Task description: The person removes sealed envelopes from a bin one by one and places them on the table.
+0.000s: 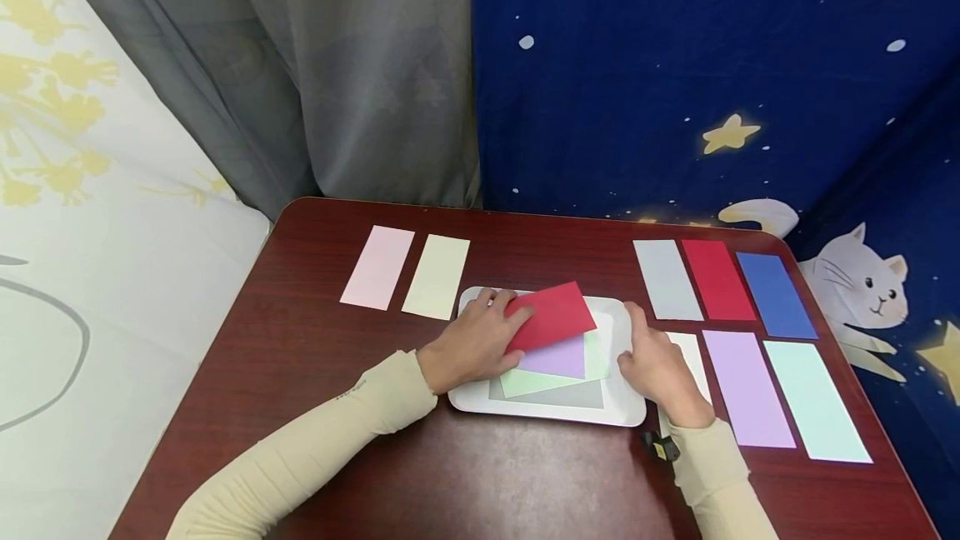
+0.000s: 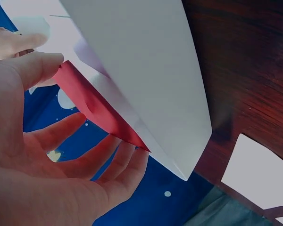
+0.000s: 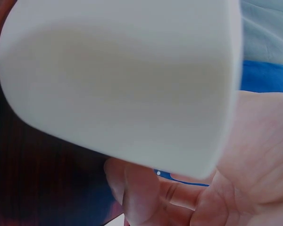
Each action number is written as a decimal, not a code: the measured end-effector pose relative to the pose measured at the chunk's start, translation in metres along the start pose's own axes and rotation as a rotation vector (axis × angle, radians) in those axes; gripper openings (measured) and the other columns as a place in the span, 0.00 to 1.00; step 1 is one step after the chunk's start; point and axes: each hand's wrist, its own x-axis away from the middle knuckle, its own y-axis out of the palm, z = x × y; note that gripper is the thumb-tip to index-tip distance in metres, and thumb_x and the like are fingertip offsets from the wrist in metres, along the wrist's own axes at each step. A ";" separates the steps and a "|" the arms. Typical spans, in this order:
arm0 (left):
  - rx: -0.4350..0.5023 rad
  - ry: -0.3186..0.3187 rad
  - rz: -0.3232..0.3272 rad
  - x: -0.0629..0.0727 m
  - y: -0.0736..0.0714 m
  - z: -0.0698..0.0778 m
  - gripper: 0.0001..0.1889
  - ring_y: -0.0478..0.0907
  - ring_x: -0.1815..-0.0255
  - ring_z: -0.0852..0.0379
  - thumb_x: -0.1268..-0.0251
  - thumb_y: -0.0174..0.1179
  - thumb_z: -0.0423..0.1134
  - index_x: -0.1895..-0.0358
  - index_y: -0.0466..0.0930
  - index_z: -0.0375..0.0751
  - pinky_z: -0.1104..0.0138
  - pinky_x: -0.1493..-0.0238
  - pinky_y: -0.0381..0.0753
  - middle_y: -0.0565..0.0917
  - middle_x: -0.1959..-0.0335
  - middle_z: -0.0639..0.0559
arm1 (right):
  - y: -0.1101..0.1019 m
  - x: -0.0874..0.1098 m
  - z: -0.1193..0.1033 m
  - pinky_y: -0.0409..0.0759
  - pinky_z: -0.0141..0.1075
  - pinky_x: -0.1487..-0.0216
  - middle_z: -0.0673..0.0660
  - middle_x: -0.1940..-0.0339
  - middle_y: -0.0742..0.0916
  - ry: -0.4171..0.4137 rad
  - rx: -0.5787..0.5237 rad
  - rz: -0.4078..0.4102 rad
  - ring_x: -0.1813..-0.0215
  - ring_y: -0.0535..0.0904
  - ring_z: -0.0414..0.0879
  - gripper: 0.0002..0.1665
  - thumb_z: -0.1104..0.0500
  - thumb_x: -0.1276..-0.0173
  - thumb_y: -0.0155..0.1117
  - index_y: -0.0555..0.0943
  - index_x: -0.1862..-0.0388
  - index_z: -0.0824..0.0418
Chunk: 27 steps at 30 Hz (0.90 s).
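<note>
While the left hand (image 1: 480,336) held a thin, flat red card (image 1: 555,315) between thumb and fingers above the smooth white tray (image 1: 621,398), whose right rim the right hand (image 1: 660,363) gripped, overlapping cards (image 1: 557,359) lay beneath that hold, rectangular cards (image 1: 750,390) flanked it on the wood-grained table (image 1: 540,482), and a star-printed blue curtain (image 1: 637,65) hung beyond.

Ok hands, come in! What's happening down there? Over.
Left hand holds red card over white tray. Right hand grips tray's edge. Red card partly covers purple card in tray. Nothing seen blocking either hand.
</note>
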 end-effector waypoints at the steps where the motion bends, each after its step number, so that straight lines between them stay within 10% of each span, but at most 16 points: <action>1: -0.002 0.000 0.002 0.000 0.000 -0.001 0.29 0.81 0.41 0.37 0.30 0.72 0.53 0.32 0.83 0.42 0.50 0.43 0.86 0.82 0.37 0.35 | 0.000 0.000 0.000 0.78 0.53 0.70 0.72 0.65 0.86 0.000 0.000 -0.001 0.75 0.78 0.55 0.46 0.70 0.32 0.62 0.57 0.17 0.70; 27: 0.048 -0.131 -0.020 0.001 -0.007 -0.020 0.33 0.78 0.37 0.34 0.29 0.73 0.51 0.26 0.80 0.40 0.48 0.41 0.85 0.80 0.33 0.32 | 0.003 0.001 0.002 0.80 0.55 0.70 0.75 0.60 0.88 -0.036 -0.002 0.034 0.73 0.81 0.57 0.45 0.71 0.33 0.61 0.58 0.18 0.71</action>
